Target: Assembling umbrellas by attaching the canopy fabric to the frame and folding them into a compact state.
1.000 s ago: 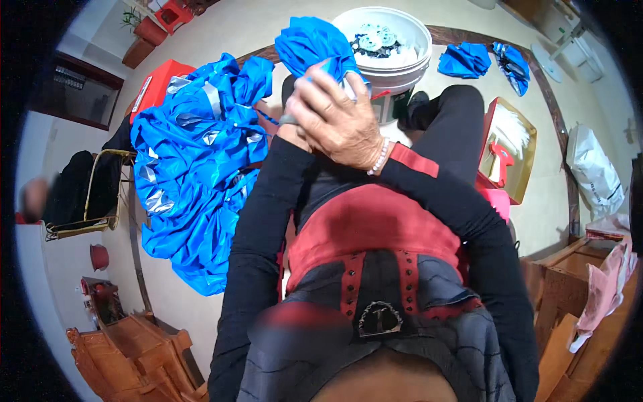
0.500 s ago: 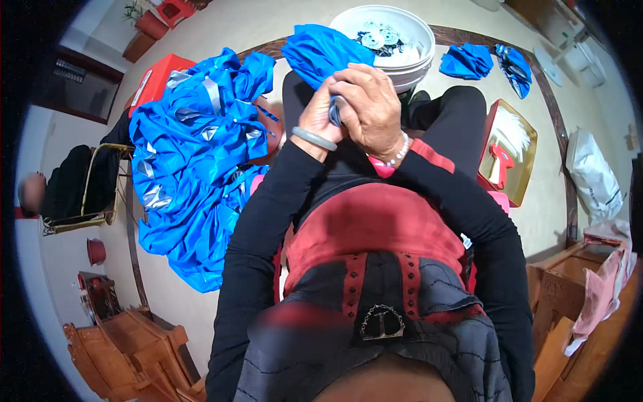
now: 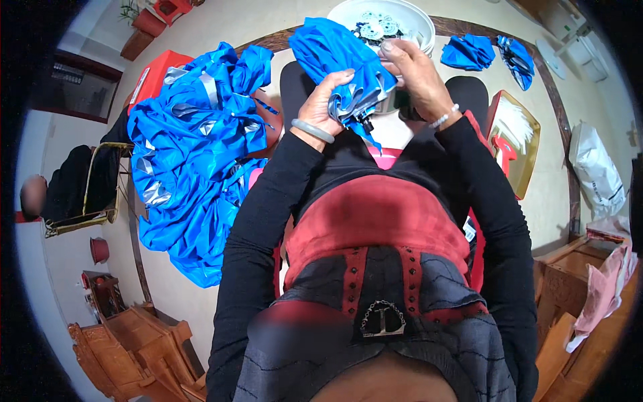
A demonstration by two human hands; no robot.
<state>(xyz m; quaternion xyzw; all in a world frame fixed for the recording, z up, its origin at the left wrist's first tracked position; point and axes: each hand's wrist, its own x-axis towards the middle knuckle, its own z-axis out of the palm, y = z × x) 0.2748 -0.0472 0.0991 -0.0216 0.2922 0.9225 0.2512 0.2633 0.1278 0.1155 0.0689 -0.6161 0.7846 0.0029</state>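
Observation:
Above my lap is a blue umbrella with a silver lining [image 3: 345,63], its cloth gathered in loose folds. The lower end, with dark tips and a dangling strap, points toward me. My left hand [image 3: 325,104] grips the cloth from the left, thumb across the top of it. At the umbrella's right edge is my right hand [image 3: 422,74], fingers bent and apart, with nothing visible in them. Whether its fingertips touch the cloth is hard to make out.
To the left lies a large heap of blue, silver-lined cloth [image 3: 194,154] beside a red box [image 3: 154,77]. A white tub [image 3: 418,27] with dark and pale parts stands ahead. Two blue folded bundles [image 3: 467,52] lie ahead right, near a box of white strips [image 3: 519,137].
My hands, clasped together around the umbrella's lower end before, have come apart. The right hand has moved up and right; the umbrella's lower folds now show more loosely spread.

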